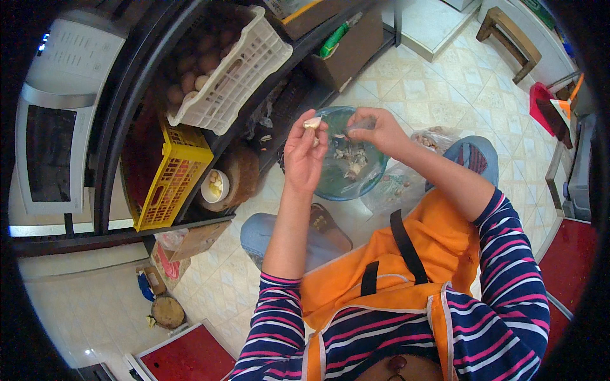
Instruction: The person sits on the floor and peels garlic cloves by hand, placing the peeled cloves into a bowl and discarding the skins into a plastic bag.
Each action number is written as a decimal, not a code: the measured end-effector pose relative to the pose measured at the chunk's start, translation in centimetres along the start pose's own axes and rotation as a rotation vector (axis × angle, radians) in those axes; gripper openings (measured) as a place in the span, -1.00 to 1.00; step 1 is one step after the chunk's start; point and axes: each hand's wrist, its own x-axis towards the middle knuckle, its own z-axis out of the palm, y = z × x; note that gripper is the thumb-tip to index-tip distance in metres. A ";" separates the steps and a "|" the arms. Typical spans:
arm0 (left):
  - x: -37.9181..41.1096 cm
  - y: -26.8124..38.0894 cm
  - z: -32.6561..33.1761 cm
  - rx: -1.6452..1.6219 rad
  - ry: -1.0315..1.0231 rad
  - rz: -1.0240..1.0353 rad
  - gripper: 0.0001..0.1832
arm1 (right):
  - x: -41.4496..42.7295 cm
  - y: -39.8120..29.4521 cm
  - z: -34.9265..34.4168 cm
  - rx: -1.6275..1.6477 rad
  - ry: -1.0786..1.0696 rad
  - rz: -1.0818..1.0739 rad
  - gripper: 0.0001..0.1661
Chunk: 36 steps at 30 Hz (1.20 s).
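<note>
My left hand (306, 152) holds up pale garlic cloves (312, 124) between thumb and fingers. To its right, my right hand (376, 129) pinches a small knife, whose blade is blurred and partly hidden by the fingers. Both hands are over a green-blue plastic basin (329, 178) on the floor, with garlic skins (355, 164) lying inside it. Clear plastic bags (398, 188) with small garlic pieces lie right of the basin, beside my knee. A white bowl (204, 191) of peeled cloves stands on a round wooden block on the low shelf at left.
A black rack at left carries a white plastic crate (238, 90) of round brownish items and a yellow crate (183, 164). A wooden stool (512, 35) stands at top right, near a red dustpan (538, 107) and a brush.
</note>
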 end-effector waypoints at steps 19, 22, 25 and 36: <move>-0.3 -0.6 0.8 0.331 0.089 -0.079 -0.63 | -0.6 -3.1 0.2 -0.147 0.048 -0.259 -0.91; -0.3 -0.9 1.2 0.456 0.107 -0.092 -0.64 | -0.6 -3.3 0.0 -0.259 0.030 -0.413 -0.89; -0.3 -1.3 1.0 0.574 0.087 -0.067 -0.67 | -0.6 -3.3 -0.1 -0.364 0.008 -0.549 -0.83; -0.5 -1.6 1.5 0.716 0.053 0.023 -0.70 | -0.6 -3.2 -0.1 -0.388 -0.035 -0.578 -0.80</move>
